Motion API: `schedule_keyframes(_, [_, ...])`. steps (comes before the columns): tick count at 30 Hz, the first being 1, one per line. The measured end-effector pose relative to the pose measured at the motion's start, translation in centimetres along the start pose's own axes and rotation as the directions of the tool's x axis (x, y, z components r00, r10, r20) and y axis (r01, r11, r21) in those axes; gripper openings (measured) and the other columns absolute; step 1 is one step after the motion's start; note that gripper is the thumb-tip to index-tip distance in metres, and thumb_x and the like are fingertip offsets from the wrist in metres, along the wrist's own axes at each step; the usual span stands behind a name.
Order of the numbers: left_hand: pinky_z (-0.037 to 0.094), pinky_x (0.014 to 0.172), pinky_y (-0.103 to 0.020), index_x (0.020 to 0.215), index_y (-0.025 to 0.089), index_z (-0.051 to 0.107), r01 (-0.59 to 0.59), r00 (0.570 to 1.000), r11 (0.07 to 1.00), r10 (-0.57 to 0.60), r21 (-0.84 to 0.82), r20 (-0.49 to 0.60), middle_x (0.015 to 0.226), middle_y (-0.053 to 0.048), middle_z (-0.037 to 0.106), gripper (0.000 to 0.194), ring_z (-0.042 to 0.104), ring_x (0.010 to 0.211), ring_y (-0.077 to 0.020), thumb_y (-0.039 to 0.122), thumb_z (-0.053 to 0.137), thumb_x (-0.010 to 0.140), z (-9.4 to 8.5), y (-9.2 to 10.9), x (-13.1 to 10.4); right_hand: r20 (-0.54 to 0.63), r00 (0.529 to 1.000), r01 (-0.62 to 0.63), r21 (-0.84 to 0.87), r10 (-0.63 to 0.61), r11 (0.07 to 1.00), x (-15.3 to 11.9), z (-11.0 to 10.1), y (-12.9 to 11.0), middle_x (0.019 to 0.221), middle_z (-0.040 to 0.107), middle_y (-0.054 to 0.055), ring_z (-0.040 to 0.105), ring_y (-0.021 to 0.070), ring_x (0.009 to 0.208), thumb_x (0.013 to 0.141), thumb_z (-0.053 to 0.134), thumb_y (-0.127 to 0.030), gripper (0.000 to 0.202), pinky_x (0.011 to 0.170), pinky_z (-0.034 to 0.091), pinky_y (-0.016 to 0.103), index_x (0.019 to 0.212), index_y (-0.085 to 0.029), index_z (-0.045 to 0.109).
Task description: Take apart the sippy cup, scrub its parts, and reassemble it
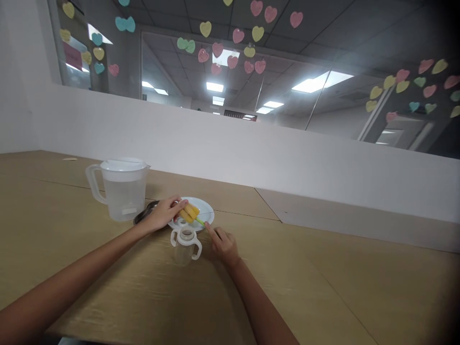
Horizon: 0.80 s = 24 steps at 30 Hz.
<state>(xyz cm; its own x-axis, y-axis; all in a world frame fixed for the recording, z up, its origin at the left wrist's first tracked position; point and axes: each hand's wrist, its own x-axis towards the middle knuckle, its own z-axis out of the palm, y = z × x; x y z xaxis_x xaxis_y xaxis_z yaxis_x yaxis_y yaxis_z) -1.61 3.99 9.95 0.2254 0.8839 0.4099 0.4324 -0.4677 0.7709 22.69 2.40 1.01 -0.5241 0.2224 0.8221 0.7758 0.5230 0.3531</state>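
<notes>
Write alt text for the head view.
A left hand holds a yellow piece over a white plate while the right hand holds a thin green stick reaching to it. In front, a two-handled bottle stands on a table; a lidded pitcher stands at left. Heart-shaped notes dot the window behind.

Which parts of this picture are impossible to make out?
In the head view:
Dark dish: partly hidden by the left hand and wrist.
Green tool: one end hidden in the right hand.
Heart notes: any writing too small.
Pale patch on the pitcher: too blurred to identify.
</notes>
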Motion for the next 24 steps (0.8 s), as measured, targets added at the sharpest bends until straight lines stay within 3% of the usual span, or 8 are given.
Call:
schedule_keyframes(2, [0.044,0.057,-0.024,0.105,0.017,0.058,-0.025,0.988,0.996,0.011,-0.091,-0.154,0.076,-0.002,0.06,0.051,0.056,0.065,-0.0149,0.06,0.042,0.083,-0.8,-1.0,-0.4,-0.037,0.999,-0.027,0.034,0.029,0.999,0.3,0.0,-0.4,0.067,0.052,0.001,0.048,0.0085,0.057,0.087,0.033,-0.001,0.05,0.053,0.036,0.018,0.131,-0.018,0.05])
schedule_keyframes(3, [0.046,0.062,-0.025,0.113,0.018,0.055,-0.055,0.961,0.994,0.027,-0.092,-0.274,0.085,-0.003,0.061,0.052,0.057,0.073,-0.016,0.059,0.045,0.082,-1.3,-1.7,-0.7,-0.054,0.996,-0.066,0.059,0.069,0.996,0.5,0.0,-0.5,0.066,0.052,0.001,0.048,0.0085,0.056,0.088,0.033,-0.002,0.048,0.053,0.036,0.018,0.13,-0.017,0.051])
schedule_keyframes(6, [0.048,0.078,-0.031,0.125,0.021,0.049,-0.063,0.831,0.991,0.118,0.118,-0.544,0.109,-0.008,0.055,0.056,0.056,0.092,-0.0201,0.054,0.05,0.08,-3.1,-4.7,-1.7,-0.073,0.97,-0.222,0.134,0.233,0.966,0.9,0.0,-0.7,0.064,0.051,0.001,0.049,0.0091,0.056,0.093,0.032,-0.009,0.042,0.054,0.038,0.018,0.129,-0.015,0.052])
schedule_keyframes(9, [0.044,0.09,-0.04,0.132,0.019,0.042,0.003,0.844,0.938,0.183,0.347,-0.504,0.119,-0.012,0.051,0.055,0.053,0.103,-0.025,0.049,0.04,0.086,-4.4,-8.5,-2.9,-0.084,0.946,-0.294,0.185,0.313,0.938,1.1,-0.1,-0.7,0.066,0.052,0.001,0.05,0.0101,0.058,0.095,0.032,-0.012,0.04,0.057,0.041,0.019,0.131,-0.016,0.05])
schedule_keyframes(11, [0.041,0.093,-0.045,0.133,0.014,0.037,0.051,0.84,0.907,0.187,0.418,-0.509,0.12,-0.015,0.053,0.057,0.052,0.107,-0.0283,0.048,0.038,0.087,-4.5,-10.9,-3.7,-0.094,0.948,-0.28,0.205,0.303,0.938,1.1,-0.1,-0.6,0.068,0.053,0.001,0.05,0.0103,0.059,0.095,0.034,-0.012,0.04,0.058,0.041,0.019,0.132,-0.016,0.049])
schedule_keyframes(14, [0.041,0.092,-0.049,0.126,0.012,0.041,0.09,0.877,0.872,0.16,0.482,-0.453,0.111,-0.016,0.057,0.053,0.055,0.102,-0.0301,0.047,0.037,0.087,-4.2,-13.1,-4.4,-0.086,0.956,-0.256,0.217,0.279,0.942,1.0,-0.1,-0.6,0.069,0.054,0.001,0.05,0.0096,0.058,0.095,0.034,-0.012,0.041,0.058,0.041,0.018,0.134,-0.017,0.047])
schedule_keyframes(20, [0.043,0.096,-0.043,0.118,0.018,0.05,0.033,0.919,0.856,0.177,0.516,-0.352,0.125,-0.013,0.044,0.042,0.055,0.105,-0.0258,0.042,0.037,0.086,-3.7,-13.8,-4.6,-0.064,0.96,-0.26,0.163,0.273,0.952,1.0,-0.2,-0.5,0.066,0.052,0.001,0.049,0.0091,0.057,0.095,0.033,-0.013,0.043,0.057,0.041,0.017,0.136,-0.017,0.045])
schedule_keyframes(24, [0.044,0.096,-0.041,0.117,0.021,0.051,0.037,0.938,0.859,0.146,0.51,-0.314,0.115,-0.01,0.046,0.041,0.056,0.101,-0.0238,0.041,0.04,0.084,-3.6,-14.2,-4.6,-0.044,0.953,-0.287,0.178,0.299,0.941,0.9,-0.3,-0.3,0.069,0.055,0.003,0.051,0.0103,0.059,0.095,0.033,-0.013,0.041,0.058,0.043,0.018,0.133,-0.016,0.049])
